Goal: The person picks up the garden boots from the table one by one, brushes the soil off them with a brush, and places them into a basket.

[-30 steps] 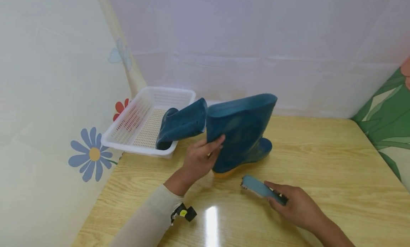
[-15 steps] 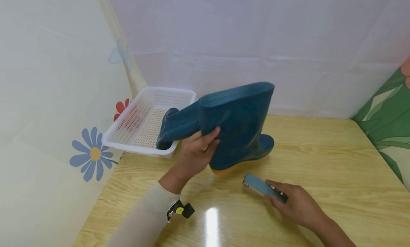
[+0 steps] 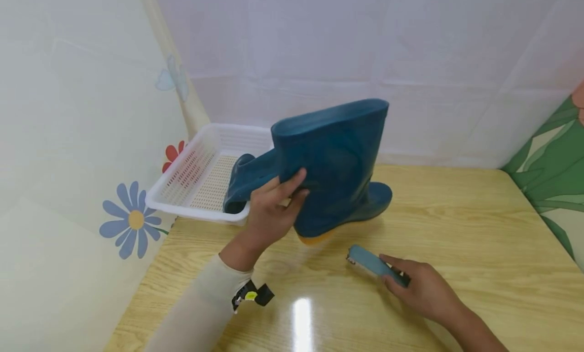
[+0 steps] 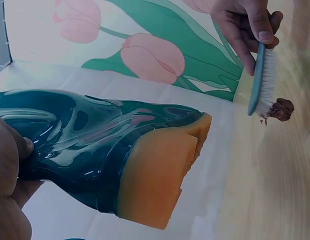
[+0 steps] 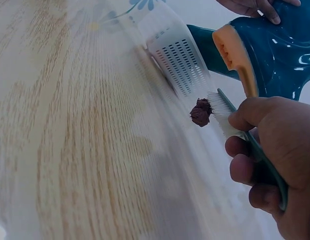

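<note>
A blue rubber boot [image 3: 333,164] with an orange sole [image 4: 155,175] is held up off the wooden table, its opening upward and its toe pointing right. My left hand [image 3: 272,212] grips the back of its shaft, thumb on the near side. Lower right, my right hand [image 3: 422,290] holds a blue-grey scrubbing brush [image 3: 368,261] by its handle, apart from the boot. White bristles [image 4: 268,75] show in the left wrist view. A dark brown clump [image 5: 200,113] clings to the bristles at the brush's far end.
At the back left stands a white plastic basket [image 3: 196,212]. Another blue boot [image 3: 251,177] leans over its right rim, partly hidden behind the held boot. Pale cloth [image 3: 433,78] hangs behind the wooden table [image 3: 479,230], with flower-printed sheets at both sides.
My left hand has lifted the boot upward and slightly left, so it now covers more of the boot in the basket. The right hand and brush have barely moved.
</note>
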`<state>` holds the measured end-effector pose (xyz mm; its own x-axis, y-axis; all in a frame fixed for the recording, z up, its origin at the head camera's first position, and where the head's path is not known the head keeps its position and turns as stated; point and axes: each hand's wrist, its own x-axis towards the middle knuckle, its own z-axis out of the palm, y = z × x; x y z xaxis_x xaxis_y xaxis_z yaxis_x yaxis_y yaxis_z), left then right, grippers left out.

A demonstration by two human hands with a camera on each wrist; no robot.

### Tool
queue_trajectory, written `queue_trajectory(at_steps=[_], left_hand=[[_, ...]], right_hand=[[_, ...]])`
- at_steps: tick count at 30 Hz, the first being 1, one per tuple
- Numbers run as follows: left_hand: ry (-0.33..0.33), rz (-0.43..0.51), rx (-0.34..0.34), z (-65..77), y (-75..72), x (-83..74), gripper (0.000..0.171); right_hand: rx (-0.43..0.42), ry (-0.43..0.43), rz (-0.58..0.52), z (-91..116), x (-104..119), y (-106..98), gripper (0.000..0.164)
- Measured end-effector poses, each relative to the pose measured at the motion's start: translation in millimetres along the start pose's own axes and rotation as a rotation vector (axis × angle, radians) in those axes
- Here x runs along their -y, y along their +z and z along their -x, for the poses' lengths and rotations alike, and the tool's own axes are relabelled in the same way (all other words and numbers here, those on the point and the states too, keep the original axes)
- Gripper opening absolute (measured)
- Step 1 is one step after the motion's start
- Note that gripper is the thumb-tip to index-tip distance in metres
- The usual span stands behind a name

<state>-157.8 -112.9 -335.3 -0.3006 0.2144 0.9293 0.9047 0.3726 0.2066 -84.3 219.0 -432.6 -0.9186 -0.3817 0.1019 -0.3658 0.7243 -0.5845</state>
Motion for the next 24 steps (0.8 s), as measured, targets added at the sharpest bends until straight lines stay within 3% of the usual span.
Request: queue_trajectory(at_steps=[10,18,24], left_hand=[[-0.03,0.068,-0.007,-13.6,-11.2,-0.2,0.062],[-0.02,0.006,-0.039,-21.4,-24.6,1.1,0.061],[-0.069,-0.009,-0.088,-25.5,-35.9,0.3,0.054]], right_hand=[[0.003,-0.001,-0.004,-0.1,0.8,-0.8,0.042],[0.016,0.023,0.001,-0.5,0.9,-0.6,0.042],[0.022,0.031,-0.001,-0.7,1.3,-0.8,0.042]])
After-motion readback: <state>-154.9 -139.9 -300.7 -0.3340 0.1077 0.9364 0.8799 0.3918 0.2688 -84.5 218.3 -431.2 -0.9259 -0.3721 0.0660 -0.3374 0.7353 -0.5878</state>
